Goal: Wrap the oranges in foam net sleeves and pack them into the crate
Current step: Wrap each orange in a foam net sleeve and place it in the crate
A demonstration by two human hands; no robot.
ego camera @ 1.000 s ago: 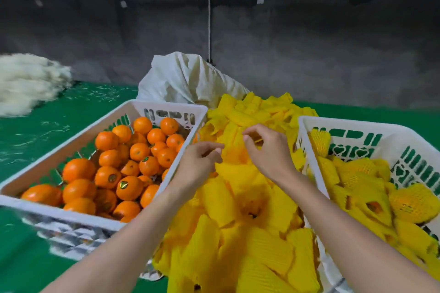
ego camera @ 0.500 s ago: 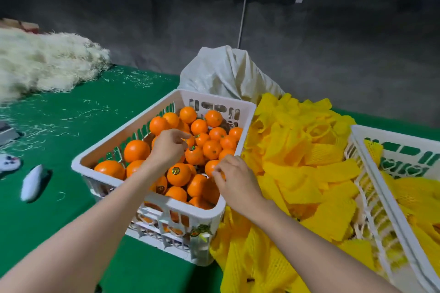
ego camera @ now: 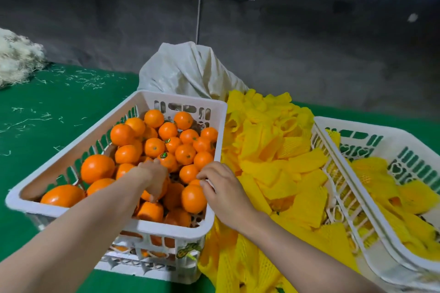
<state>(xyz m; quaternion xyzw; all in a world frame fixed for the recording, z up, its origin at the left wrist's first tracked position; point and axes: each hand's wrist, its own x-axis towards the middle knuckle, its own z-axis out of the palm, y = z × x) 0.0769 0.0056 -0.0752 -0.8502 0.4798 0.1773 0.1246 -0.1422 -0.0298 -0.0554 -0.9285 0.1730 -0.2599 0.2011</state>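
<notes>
Orange, glossy, firm, likely prone to rolling: cup oranges [ego camera: 154,147] round the middle in the crate [ego camera: 183,98] at 9 o'clock, one gripped by left hand [ego camera: 152,173] fingers; right hand [ego camera: 226,190] fingers curled, hold unclear.

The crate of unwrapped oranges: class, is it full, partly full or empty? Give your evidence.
Partly full. Loose oranges heap inside the crate, yet its inner walls show bare above them, up to the rim.

Lying on the green counter [ego camera: 59,107]: white crate [ego camera: 171,229] of oranges [ego camera: 97,169], heap of yellow foam sleeves [ego camera: 269,157], second white crate [ego camera: 342,123], pale sack [ego camera: 188,71], fibre heap [ego camera: 16,59].
</notes>
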